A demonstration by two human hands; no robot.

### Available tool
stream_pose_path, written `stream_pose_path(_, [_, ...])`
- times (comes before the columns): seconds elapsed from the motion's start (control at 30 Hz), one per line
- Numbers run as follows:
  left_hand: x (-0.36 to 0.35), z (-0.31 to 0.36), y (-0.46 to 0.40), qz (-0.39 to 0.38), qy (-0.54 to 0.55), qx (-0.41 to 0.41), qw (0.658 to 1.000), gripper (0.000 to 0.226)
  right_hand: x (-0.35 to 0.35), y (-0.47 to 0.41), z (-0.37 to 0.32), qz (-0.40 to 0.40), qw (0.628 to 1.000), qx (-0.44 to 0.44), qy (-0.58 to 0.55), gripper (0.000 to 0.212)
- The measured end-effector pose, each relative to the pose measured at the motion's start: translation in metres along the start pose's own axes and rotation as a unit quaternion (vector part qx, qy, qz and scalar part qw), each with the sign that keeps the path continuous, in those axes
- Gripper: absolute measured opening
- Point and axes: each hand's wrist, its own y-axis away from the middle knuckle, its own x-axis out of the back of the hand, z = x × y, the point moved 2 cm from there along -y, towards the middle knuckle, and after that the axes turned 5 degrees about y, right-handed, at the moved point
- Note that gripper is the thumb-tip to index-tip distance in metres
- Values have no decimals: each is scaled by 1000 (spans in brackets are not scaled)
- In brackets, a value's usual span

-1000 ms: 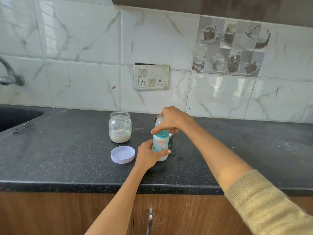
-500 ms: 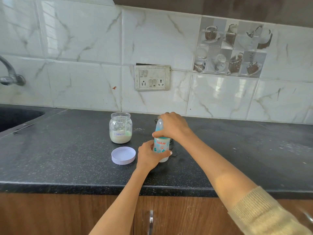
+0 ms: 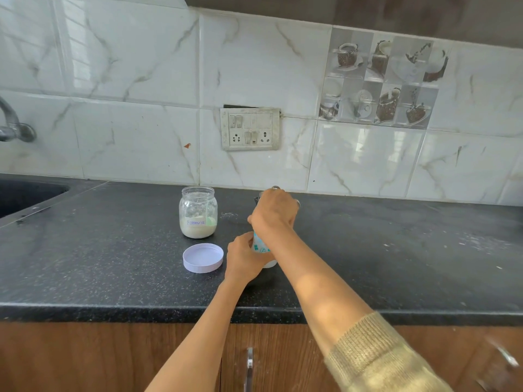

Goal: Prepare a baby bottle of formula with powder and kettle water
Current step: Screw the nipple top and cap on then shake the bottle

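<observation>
Both hands are on the baby bottle (image 3: 261, 247), which stands upright on the black worktop (image 3: 396, 264), roughly midway between its front edge and the tiled back wall. Left hand (image 3: 242, 260) reaches in from below with the forearm angled up and to the right; its fingers curl round the lower body of the bottle and grip it from the left side. Right hand (image 3: 273, 215) comes across from the right on a long, nearly straight forearm, a knitted beige sleeve (image 3: 376, 360) pushed back near the elbow. It arches over the bottle's top, fingers curled down and clasping the cap end, so that the top of the bottle is hidden beneath it.

Just left of the left hand lies a white lid (image 3: 203, 258), open side up, apart from the fingers. Behind it, toward the back wall, stands the open glass jar (image 3: 198, 212) labelled "Formula", with pale powder in its lower part. A dark object sits behind the right hand, mostly hidden. To the right of the bottle the worktop runs bare to its right end; a sink (image 3: 25, 193) is set in the far left corner.
</observation>
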Motion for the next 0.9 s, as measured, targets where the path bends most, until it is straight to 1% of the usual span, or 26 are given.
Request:
stream_pose_path(0.03, [0,-2,0,-6,33,-6,999,34,4,-1,5,-12,999,27,-40,58])
stream_pose_path(0.07, [1,-3,1,-15,67,-10,998,42,8,-3,11,-47,992,82,-86,69])
stream_pose_path(0.1, [2,-5,2,-24,93,-14,995,50,12,-5,19,-95,976,146,-129,77])
stream_pose_path(0.13, [3,-6,2,-34,106,-15,994,56,15,-6,28,-136,953,204,-180,78])
stream_pose_path(0.17, [3,-7,2,-42,111,-14,993,59,17,-7,37,-161,925,247,-241,74])
stream_pose_path(0.23, [3,-8,0,-50,107,-15,993,60,8,-8,53,-180,873,266,-368,57])
stream_pose_path(0.3, [1,-9,-1,-45,104,-19,993,59,-10,-4,58,-192,814,243,-491,45])
stream_pose_path(0.33, [0,-9,-2,-40,100,-22,994,59,-19,0,57,-186,790,228,-537,42])
stream_pose_path(0.37, [0,-9,-2,-34,94,-23,995,58,-27,4,55,-167,779,210,-566,41])
stream_pose_path(0.43, [-3,-9,-3,-22,85,-20,996,58,-40,10,48,-109,784,158,-590,45])
stream_pose_path(0.53, [-4,-7,-3,-5,81,-34,996,57,-47,14,38,-11,810,78,-581,55])
stream_pose_path(0.63, [-3,-8,-4,-2,100,-43,994,54,-49,22,30,58,826,41,-559,56])
stream_pose_path(0.7, [-3,-9,-4,-3,96,-47,994,47,-51,24,25,92,822,25,-562,57])
stream_pose_path(0.73, [-3,-10,-5,-4,92,-50,994,44,-52,24,24,102,818,21,-566,57])
stream_pose_path(0.8, [-3,-10,-5,-5,96,-52,994,45,-52,25,24,97,815,35,-570,59])
stream_pose_path(0.83, [-2,-11,-5,-11,98,-53,994,47,-54,27,26,84,818,56,-567,63])
stream_pose_path(0.9, [0,-14,-6,-44,74,-56,995,53,-64,32,33,52,812,113,-570,80])
